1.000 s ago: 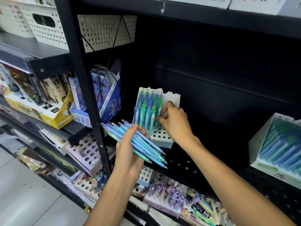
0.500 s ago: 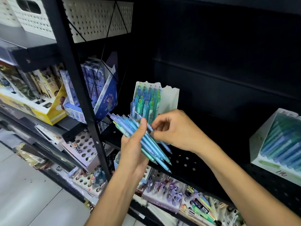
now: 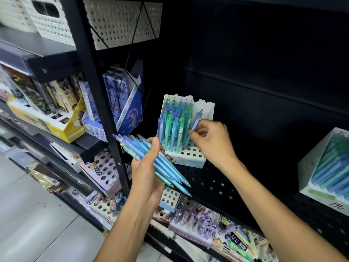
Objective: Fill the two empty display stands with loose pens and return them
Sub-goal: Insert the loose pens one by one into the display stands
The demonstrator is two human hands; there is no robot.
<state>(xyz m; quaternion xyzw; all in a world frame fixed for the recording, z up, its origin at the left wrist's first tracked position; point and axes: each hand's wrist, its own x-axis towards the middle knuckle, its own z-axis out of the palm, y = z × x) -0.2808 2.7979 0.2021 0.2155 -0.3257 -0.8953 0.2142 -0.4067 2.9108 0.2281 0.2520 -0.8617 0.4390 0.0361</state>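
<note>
Since a moment ago my right hand pinches one pen into the centre-frame stand, left hand gripping the bundle; filling continues.

We look down and forward from our head, close over the black perforated metal shelf, angled slightly left.

Second display stand cut off at right frame edge, its pens blurred; lower-shelf pens run off the bottom edge.
</note>
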